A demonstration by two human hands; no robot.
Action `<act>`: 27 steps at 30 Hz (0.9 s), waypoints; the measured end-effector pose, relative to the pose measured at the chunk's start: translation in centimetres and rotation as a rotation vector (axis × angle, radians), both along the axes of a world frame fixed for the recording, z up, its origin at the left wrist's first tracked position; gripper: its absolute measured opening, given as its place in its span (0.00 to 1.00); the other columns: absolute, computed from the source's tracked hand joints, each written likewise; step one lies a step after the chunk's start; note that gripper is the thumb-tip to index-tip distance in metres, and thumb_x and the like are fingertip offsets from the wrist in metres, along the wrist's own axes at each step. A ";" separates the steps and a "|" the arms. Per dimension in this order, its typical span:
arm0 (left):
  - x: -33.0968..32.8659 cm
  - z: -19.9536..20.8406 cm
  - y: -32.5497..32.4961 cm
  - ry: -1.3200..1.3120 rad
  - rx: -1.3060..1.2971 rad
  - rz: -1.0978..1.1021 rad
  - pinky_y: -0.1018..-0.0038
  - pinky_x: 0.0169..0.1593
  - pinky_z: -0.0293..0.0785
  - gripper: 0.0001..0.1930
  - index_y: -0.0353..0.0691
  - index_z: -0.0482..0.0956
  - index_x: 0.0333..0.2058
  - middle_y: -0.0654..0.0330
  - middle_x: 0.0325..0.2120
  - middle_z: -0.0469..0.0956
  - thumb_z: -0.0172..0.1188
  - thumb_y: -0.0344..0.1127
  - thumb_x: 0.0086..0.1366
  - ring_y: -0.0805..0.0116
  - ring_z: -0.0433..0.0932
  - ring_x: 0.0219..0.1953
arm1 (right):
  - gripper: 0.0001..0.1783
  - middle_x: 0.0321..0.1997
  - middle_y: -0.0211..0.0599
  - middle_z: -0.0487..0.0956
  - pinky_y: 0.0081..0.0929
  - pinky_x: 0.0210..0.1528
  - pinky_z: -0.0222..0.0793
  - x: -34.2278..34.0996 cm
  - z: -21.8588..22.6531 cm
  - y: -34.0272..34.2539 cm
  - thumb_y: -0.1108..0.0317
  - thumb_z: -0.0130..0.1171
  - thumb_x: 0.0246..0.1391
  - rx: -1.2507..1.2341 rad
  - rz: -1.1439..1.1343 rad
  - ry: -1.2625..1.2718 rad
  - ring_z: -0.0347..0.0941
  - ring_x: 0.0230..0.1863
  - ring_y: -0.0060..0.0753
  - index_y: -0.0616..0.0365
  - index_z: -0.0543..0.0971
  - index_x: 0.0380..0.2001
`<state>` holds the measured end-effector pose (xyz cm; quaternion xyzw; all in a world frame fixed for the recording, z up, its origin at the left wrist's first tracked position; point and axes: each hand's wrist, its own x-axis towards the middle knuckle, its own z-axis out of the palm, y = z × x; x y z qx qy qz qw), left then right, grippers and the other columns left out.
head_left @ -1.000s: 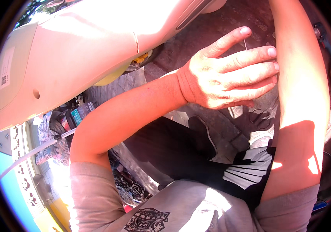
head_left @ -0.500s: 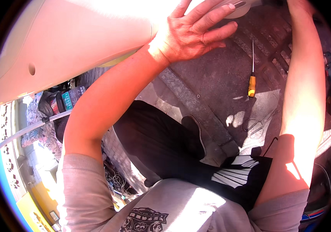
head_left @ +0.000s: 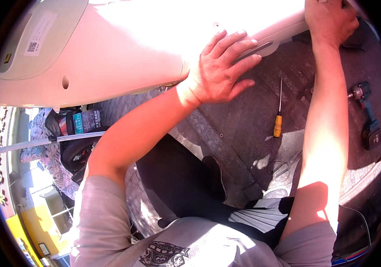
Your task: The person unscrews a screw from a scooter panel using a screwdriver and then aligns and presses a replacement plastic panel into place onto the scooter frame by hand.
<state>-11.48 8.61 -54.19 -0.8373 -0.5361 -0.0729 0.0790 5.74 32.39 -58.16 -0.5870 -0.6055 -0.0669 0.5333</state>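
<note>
A large, glossy pale body panel, bright with sunlight, fills the upper left and top. My left hand lies against its lower edge, fingers outstretched and apart, beside a slotted oval piece. At the panel's far right end, my right hand has its fingers curled around the edge; the fingertips are partly hidden. Between my arms, a screwdriver with a yellow handle lies on the dark floor. Neither hand touches it.
Right of my right arm lies a cordless impact driver. Scissors and a small ring lie on the floor. A parked two-wheeler with a patterned cover stands at left, with a pale bar before it.
More of the panel has come into view, and the picture has shifted. My right hand now shows whole at the panel's end. My left hand remains spread, now resting lower in the picture.
</note>
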 end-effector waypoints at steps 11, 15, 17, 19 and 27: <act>1.8 4.8 16.3 -0.228 0.314 0.329 0.49 0.78 0.43 0.44 0.34 0.54 0.74 0.42 0.77 0.51 0.51 0.64 0.74 0.40 0.47 0.78 | 0.32 0.65 0.51 0.74 0.50 0.68 0.64 1.9 -1.0 1.6 0.49 0.62 0.56 -0.083 0.089 -0.204 0.65 0.66 0.59 0.56 0.81 0.59; -1.0 -1.5 14.9 -0.065 0.124 0.579 0.53 0.81 0.34 0.42 0.45 0.51 0.78 0.52 0.79 0.47 0.33 0.68 0.77 0.56 0.42 0.81 | 0.30 0.62 0.50 0.76 0.50 0.67 0.66 0.5 -1.0 -0.3 0.53 0.64 0.54 -0.001 0.102 -0.118 0.66 0.64 0.57 0.55 0.81 0.58; -0.3 -1.4 15.6 -0.022 0.062 0.590 0.53 0.81 0.36 0.42 0.46 0.51 0.78 0.52 0.79 0.47 0.34 0.68 0.77 0.56 0.43 0.81 | 0.29 0.59 0.47 0.76 0.48 0.65 0.68 1.6 -1.2 -0.1 0.59 0.65 0.51 0.006 0.103 -0.097 0.67 0.63 0.54 0.56 0.81 0.58; -0.1 -1.1 15.8 0.008 0.026 0.606 0.53 0.81 0.36 0.41 0.48 0.51 0.78 0.53 0.79 0.47 0.35 0.67 0.77 0.56 0.43 0.81 | 0.29 0.57 0.45 0.75 0.47 0.63 0.70 2.3 -1.2 -0.4 0.61 0.66 0.50 0.002 0.151 -0.062 0.68 0.62 0.52 0.57 0.82 0.56; 0.1 0.2 15.8 0.042 -0.038 0.663 0.54 0.81 0.37 0.40 0.48 0.49 0.79 0.55 0.80 0.46 0.37 0.65 0.77 0.58 0.43 0.81 | 0.15 0.25 0.40 0.77 0.33 0.41 0.72 8.5 3.6 5.9 0.60 0.58 0.59 -0.208 0.691 1.208 0.74 0.30 0.36 0.63 0.82 0.29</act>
